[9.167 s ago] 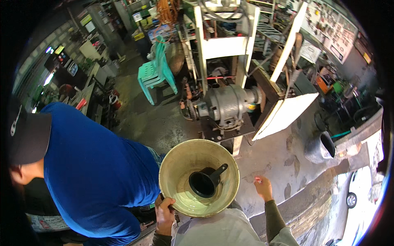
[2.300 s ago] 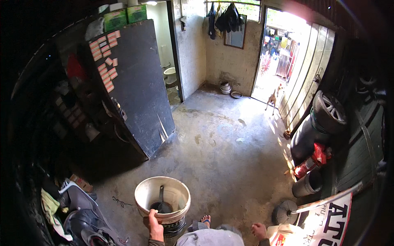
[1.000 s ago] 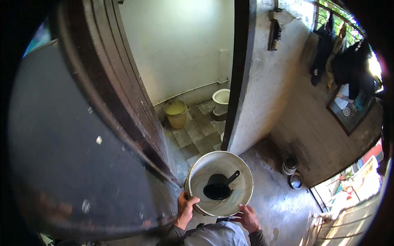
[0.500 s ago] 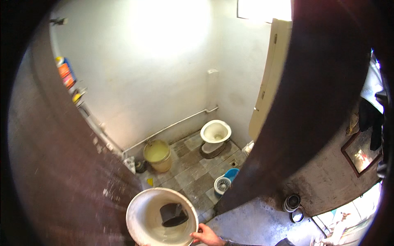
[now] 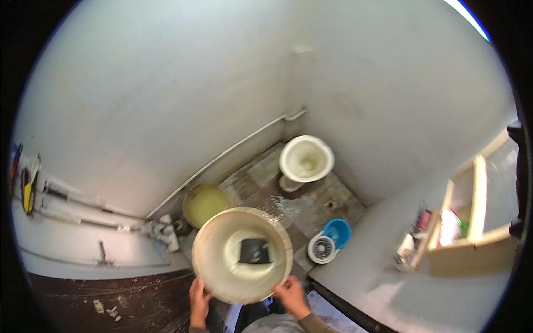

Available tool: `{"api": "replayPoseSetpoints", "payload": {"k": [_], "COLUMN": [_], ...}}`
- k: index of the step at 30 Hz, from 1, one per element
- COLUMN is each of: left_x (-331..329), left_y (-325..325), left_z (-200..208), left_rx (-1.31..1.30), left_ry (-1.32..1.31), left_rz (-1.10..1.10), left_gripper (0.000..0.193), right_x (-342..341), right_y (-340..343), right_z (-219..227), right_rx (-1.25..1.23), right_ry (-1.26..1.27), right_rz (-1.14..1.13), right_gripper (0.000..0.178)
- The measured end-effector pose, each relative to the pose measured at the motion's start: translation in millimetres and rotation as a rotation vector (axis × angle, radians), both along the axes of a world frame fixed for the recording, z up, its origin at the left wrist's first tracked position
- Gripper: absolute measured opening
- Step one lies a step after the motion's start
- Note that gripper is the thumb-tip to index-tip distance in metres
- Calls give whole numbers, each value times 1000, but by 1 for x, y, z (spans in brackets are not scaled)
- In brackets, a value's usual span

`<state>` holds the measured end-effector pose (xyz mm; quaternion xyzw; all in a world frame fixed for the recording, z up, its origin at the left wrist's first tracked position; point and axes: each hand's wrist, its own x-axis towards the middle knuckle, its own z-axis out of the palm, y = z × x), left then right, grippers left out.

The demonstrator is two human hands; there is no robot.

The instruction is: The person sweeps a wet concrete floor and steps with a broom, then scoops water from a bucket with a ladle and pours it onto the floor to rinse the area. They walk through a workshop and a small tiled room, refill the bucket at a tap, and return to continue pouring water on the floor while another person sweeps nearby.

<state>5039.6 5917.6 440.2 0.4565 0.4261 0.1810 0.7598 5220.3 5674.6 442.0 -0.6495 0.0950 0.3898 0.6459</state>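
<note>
Both my hands grip a wide, round off-white basin in front of me. My left hand is closed on its near left rim, and my right hand on its near right rim. A little liquid lies in the bottom, with a dark squarish patch that looks like a reflection. Just past the basin's far right rim, a splash of water shows over the tiles. Beyond that stands a white toilet bowl, its lid not visible.
A yellowish bucket of liquid stands behind the basin, partly covered by it. A blue mop bucket with a grey wringer sits at right. Long poles run along the left wall. An open cabinet hangs at right.
I have moved through the doorway into the tiled room, with the basin carried forward. My left hand has come into view on its rim. A splash of water now shows beyond it.
</note>
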Motion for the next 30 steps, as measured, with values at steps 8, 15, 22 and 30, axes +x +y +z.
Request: {"api": "replayPoseSetpoints", "payload": {"k": [8,15,22,30], "left_x": [90,186,213,233], "left_y": [95,165,209,216], "left_z": [-228,-432,-520,-499], "left_rx": [-519,-641,-629,-586], "left_ry": [253,75,-37,-131], "left_rz": [447,817,1003,1087], "left_gripper": [85,93,39,37], "right_x": [160,239,217,205], "right_y": [40,66,63,42], "right_z": [-89,-208,-260,-249], "right_rx": [-50,-224,-263,-434], "right_ry": [9,39,59,136], "right_rz": [-245,-226,-217,-236], "right_gripper": [40,51,56,42]}}
